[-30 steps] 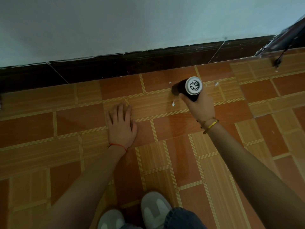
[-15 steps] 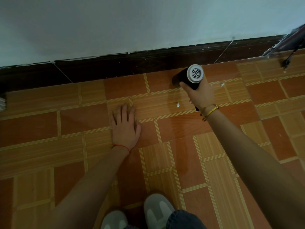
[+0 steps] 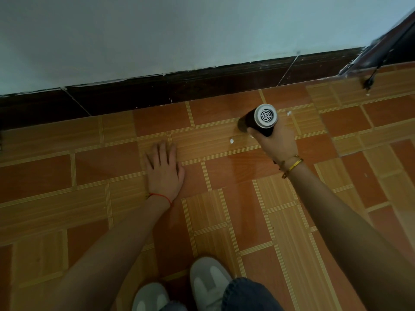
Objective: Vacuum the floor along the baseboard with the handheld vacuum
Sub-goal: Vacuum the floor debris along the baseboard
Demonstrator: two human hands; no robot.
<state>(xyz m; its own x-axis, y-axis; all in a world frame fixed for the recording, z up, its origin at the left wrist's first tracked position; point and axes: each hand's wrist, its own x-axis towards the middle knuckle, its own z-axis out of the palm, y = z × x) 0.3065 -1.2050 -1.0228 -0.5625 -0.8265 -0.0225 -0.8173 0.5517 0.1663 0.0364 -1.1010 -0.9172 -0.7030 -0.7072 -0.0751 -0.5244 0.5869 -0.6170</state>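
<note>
My right hand (image 3: 277, 143) grips a black handheld vacuum (image 3: 261, 120) whose white grilled rear end faces the camera. Its nozzle points down and left at the orange tiled floor (image 3: 235, 171), a little in front of the dark baseboard (image 3: 202, 86). A small white scrap (image 3: 231, 140) lies on the floor just left of my right hand, and another white scrap (image 3: 289, 113) lies to the right of the vacuum. My left hand (image 3: 165, 170) rests flat on the floor, fingers spread, well left of the vacuum.
A pale wall (image 3: 179, 30) rises above the baseboard. At the top right a dark slanted object (image 3: 381, 50) with a hanging black cord (image 3: 370, 78) touches the floor. My grey shoes (image 3: 208, 281) and a jeans leg (image 3: 247, 295) are at the bottom.
My right hand first moved the vacuum up close to the baseboard, then drew it back toward me onto the tile near the scrap. My left hand stayed flat on the floor.
</note>
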